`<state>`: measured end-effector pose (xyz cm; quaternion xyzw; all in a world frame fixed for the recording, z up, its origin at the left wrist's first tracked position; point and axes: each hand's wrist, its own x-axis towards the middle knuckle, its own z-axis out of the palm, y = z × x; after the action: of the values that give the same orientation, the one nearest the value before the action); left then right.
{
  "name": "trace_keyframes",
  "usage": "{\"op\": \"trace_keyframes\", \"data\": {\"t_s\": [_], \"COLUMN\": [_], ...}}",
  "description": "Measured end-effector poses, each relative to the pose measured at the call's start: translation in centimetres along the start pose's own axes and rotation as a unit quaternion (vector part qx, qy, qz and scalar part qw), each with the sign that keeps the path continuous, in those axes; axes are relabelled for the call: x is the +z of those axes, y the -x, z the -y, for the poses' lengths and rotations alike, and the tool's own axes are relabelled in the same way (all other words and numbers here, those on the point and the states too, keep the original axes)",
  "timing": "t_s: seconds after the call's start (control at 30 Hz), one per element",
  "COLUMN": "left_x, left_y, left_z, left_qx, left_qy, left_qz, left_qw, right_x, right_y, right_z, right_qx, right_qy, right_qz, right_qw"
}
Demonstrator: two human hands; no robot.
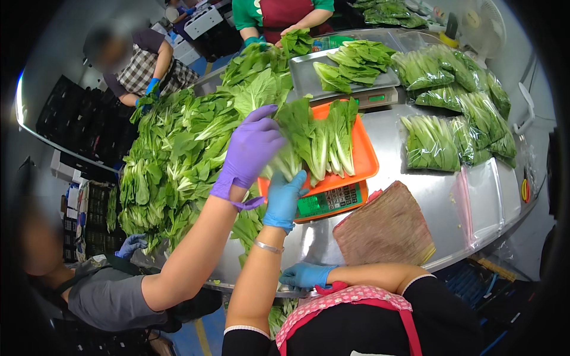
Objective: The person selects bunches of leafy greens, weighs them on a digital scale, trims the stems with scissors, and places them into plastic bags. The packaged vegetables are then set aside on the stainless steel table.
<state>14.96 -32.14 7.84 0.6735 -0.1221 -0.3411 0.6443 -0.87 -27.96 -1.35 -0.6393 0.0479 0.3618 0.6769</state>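
Observation:
My left hand (284, 198), in a blue glove, grips the pale stalk ends of a blurred bunch of leafy greens (287, 155) at the left end of an orange tray (366, 155). More leafy greens (340, 142) lie side by side in that tray, which sits on an orange digital scale (331, 202) with a lit green display. My right hand (307, 275), also blue-gloved, rests at the near table edge by my pink apron with its fingers curled; its palm is hidden. A co-worker's purple-gloved hand (256, 144) reaches over the greens just beyond my left hand.
A large heap of greens (178, 151) covers the table's left side. Behind the tray stands a second scale with a metal pan (307, 75). Bagged greens (429, 142), a brown cloth (385, 227) and clear plastic bags (485, 200) lie to the right. Several co-workers surround the table.

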Motion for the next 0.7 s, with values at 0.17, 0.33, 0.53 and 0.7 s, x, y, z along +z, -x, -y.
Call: {"op": "trace_keyframes", "data": {"t_s": [0.17, 0.33, 0.53, 0.7], "left_x": [-0.7, -7.1, -12.4, -15.3], "left_y": [5.7, 15.3, 18.9, 18.7], "left_z": [1.2, 9.2, 16.0, 17.9], "left_qx": [0.163, 0.148, 0.028, 0.088], "left_qy": [-0.222, -0.469, -0.667, -0.659], "left_qz": [-0.066, -0.049, 0.073, 0.083], "left_qw": [0.959, 0.87, 0.741, 0.742], "right_x": [-0.1, -5.3, -9.0, -7.9], "right_y": [2.8, 12.9, 18.1, 16.0], "right_z": [-2.0, -4.3, -7.7, -9.0], "right_qx": [-0.173, -0.216, -0.051, -0.041], "right_qy": [0.302, 0.359, 0.624, 0.588], "right_qz": [-0.161, -0.332, -0.32, -0.302], "right_qw": [0.923, 0.845, 0.711, 0.75]}}
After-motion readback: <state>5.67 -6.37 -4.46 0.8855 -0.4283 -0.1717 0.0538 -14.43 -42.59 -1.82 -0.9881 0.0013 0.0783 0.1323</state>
